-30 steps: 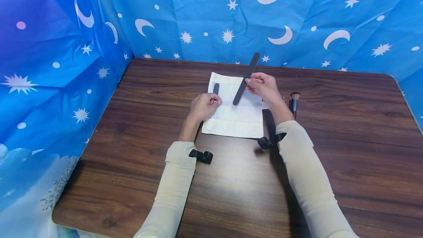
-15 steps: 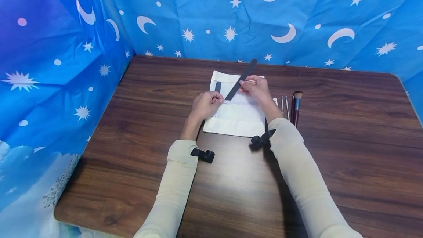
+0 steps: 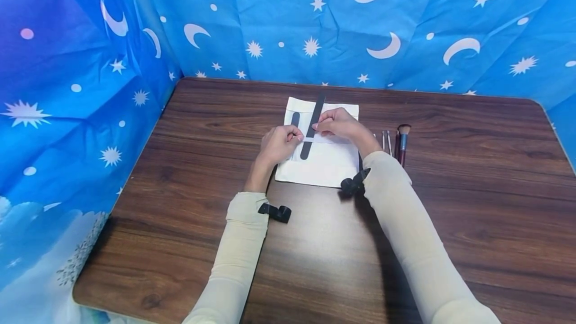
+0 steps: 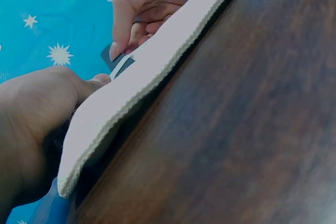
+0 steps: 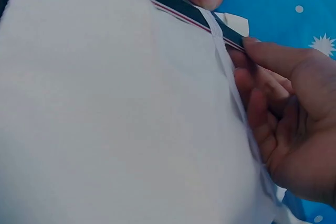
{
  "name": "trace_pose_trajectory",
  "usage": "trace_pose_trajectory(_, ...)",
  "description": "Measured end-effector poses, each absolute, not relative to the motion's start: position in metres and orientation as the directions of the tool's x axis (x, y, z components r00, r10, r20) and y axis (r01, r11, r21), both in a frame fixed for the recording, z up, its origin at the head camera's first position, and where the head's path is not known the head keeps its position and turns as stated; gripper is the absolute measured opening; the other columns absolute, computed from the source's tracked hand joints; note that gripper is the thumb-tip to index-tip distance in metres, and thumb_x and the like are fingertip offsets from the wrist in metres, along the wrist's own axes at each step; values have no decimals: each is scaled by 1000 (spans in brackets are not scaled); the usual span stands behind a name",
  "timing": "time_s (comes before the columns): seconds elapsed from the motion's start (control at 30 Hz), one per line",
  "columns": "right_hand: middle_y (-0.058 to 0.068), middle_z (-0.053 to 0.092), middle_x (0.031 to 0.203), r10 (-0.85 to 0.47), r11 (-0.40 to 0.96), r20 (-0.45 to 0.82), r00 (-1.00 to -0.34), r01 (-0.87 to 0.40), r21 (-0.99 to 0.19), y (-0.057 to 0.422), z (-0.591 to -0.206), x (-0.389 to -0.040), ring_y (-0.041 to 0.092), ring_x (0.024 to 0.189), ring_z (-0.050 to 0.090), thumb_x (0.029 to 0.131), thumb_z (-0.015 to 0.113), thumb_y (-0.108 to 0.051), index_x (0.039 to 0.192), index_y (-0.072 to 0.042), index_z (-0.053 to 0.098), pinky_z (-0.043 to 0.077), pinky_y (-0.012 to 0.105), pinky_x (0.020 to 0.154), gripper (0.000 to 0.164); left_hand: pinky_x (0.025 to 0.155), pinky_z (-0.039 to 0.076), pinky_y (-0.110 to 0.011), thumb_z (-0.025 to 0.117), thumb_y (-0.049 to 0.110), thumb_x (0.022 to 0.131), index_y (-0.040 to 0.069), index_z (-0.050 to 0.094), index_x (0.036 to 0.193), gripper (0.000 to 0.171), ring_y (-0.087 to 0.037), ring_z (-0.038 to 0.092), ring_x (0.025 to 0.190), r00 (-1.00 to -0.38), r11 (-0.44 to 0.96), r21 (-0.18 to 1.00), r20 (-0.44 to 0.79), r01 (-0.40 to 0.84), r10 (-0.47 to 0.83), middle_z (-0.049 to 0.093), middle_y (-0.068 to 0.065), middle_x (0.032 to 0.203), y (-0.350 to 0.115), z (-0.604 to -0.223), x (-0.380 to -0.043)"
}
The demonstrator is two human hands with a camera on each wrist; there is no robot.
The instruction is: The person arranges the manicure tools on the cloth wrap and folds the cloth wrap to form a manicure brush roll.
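Head view: a dark strip is being pinched between the thumb and fingers of the right hand and is being crossed by a white band on a white cloth; the band is being pinched by the left hand.

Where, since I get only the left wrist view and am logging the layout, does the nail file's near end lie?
Observer: In the head view, the nail file's near end shows on the person's side of the white elastic band, over the white cloth.
Operator: Is that the only file?
Observer: No, a second nail file lies to its left, partly hidden by the left hand.
Operator: Anything off to the cloth's right?
Observer: Yes, a makeup brush lies on the table, bristles toward the far edge.
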State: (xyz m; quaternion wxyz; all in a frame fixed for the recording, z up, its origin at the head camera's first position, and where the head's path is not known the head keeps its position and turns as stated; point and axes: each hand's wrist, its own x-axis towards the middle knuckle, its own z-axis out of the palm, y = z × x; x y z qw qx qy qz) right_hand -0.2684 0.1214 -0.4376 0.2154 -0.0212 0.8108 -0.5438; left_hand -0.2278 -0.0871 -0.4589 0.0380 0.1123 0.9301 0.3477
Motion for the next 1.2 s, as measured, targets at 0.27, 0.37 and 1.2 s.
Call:
trace_pose_trajectory(0.27, -12, 70, 69, -390, 474, -331, -859, 122, -872, 120, -435, -270, 5, 71, 59, 95, 68, -13, 93, -5, 62, 48, 18, 71, 10, 69, 29, -31, 63, 27, 101, 19, 74, 100, 13, -15, 38, 63, -974, 734, 657, 4, 174, 228, 41, 6, 64, -87, -458, -226)
trace_pose_trajectory(0.37, -13, 67, 66, -383, 450, -340, -859, 148, -881, 119, -435, -271, 4, 68, 59, 95, 68, -11, 110, -4, 57, 48, 17, 69, 20, 69, 29, -31, 62, 26, 102, 19, 74, 100, 14, -15, 39, 63, -974, 732, 660, -2, 169, 227, 42, 6, 64, -87, -458, -225)
trace_pose_trajectory(1.2, -14, 63, 66, -161, 283, -310, -937, 257, -924, 122, -441, -276, 1, 52, 44, 102, 59, -20, 108, 0, 67, 33, 17, 50, 23, 68, 29, -30, 61, 26, 102, 19, 74, 99, 14, -15, 39, 63, -974, 737, 653, 2, 174, 228, 42, 6, 65, -86, -457, -226)
